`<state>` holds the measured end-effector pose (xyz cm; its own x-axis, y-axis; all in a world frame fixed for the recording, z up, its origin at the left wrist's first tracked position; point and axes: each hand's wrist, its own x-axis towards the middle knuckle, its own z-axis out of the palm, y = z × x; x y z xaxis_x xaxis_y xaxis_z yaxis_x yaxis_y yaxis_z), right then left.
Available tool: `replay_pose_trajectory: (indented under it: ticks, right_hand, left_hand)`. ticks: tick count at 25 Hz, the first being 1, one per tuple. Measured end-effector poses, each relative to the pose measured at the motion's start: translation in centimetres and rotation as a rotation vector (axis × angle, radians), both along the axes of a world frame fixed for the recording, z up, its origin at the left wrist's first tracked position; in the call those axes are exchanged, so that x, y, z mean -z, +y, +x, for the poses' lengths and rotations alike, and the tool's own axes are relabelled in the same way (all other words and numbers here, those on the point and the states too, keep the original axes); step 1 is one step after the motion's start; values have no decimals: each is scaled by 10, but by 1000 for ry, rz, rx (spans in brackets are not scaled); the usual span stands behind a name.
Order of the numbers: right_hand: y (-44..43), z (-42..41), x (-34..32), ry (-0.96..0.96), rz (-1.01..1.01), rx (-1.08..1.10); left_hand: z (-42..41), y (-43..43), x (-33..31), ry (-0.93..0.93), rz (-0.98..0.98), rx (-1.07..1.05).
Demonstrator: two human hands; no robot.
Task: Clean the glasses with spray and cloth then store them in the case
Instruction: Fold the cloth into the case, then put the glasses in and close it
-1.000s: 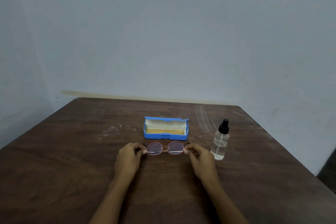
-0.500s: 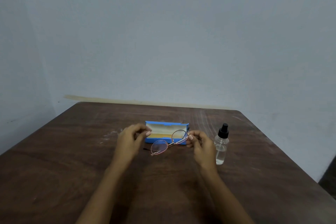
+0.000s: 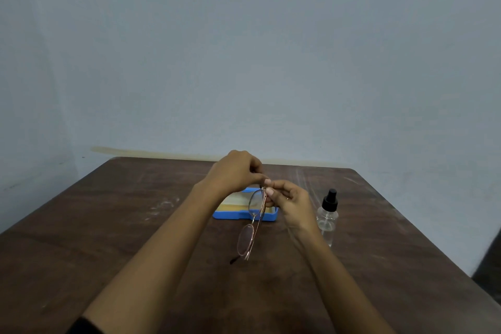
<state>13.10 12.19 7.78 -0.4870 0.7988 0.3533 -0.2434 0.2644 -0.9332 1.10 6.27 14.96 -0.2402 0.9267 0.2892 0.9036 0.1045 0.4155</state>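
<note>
The left hand (image 3: 235,171) is raised above the counter (image 3: 108,238), its fingers drawn together in a pinch at the upper end of the glasses (image 3: 252,225); whether it grips the temple tip or merely touches the frame cannot be determined, as the fingertips overlap those of the other hand. The glasses hang clear of the counter, tilted nearly vertical, one lens above the other, with a dark temple tip projecting at the lower end. Behind them the blue glasses case (image 3: 244,210) lies open on the counter, showing a pale lining and an orange-tan strip inside that may be the cloth, though this is not confirmed. The right hand (image 3: 291,203) is closed on the upper rim of the frame, thumb and fingers clamped on it just beside the left hand's pinch. Further right, the spray bottle (image 3: 328,215) stands upright on the counter with its black cap on, near the right wrist and partly hidden by it. Assessment: the task appears to be at an early stage. The glasses are lifted, but no spraying, wiping or storing is evident; the bottle appears untouched and no cloth is in either hand. All three steps are judged outstanding. The far half of the case is hidden by the hands, and lens condition is not discernible.
</note>
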Motion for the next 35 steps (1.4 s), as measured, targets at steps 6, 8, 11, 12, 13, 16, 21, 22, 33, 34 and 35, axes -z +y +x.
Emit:
replay_pose_trajectory:
  ticks: [6,8,11,12,13,16,21,22,33,34,35]
  right_hand:
    - [2,-2,-2,38,-35,-29]
    - [3,-5,-2,26,-28,-13]
    - [4,-7,-1,-25,-11,-2]
    - [4,-8,-1,-43,-7,-3]
    - [4,-9,-1,-58,-3,-1]
    - [4,-9,-3,-60,11,5]
    - [7,2,0,-110,84,-15]
    - [7,8,5,-115,92,-3]
    - [3,44,54,-59,23,-155]
    - [3,42,53,-61,18,-141]
    - [3,40,52,-63,12,-126]
  left_hand:
    - [-7,7,-2,-74,-130,26]
    - [-9,7,-3,-74,-172,30]
    - [-10,5,-7,-39,-241,53]
    - [-10,4,-7,-23,-253,60]
    - [-10,5,-8,-9,-261,65]
    - [-12,5,-8,3,-249,63]
    - [-18,-4,-3,-156,-120,-46]
    - [-21,-6,-1,-220,-85,-80]
    - [-55,-22,40,-552,60,-444]
    - [-54,-24,43,-586,55,-463]
    - [-53,-25,47,-619,46,-477]
